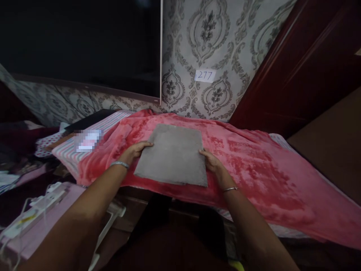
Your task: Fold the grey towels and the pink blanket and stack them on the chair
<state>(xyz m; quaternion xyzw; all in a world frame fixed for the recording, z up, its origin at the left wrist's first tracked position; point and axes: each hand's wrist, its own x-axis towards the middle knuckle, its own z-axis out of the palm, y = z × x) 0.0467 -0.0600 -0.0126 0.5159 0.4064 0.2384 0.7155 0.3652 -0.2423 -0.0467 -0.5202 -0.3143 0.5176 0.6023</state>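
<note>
A flat grey rectangular piece [175, 156], with slightly fuzzy edges like folded cloth, is over the front part of the red plush blanket [248, 165]. Its material is not certain. My left hand [137, 150] grips its left edge, thumb on top and the other fingers mostly hidden beneath. On the opposite edge, my right hand [213, 162] has the same kind of hold, with its thumb on the upper face. Whether the piece rests on the blanket or is raised slightly above it, I cannot tell.
A large dark TV [84, 45] is on the patterned wall at the left. Left of the blanket lie a striped cloth [66, 152] and a blurred-out item [88, 141]. A white power strip [36, 210] with cables is at lower left. Dark red wooden panelling [296, 64] stands right.
</note>
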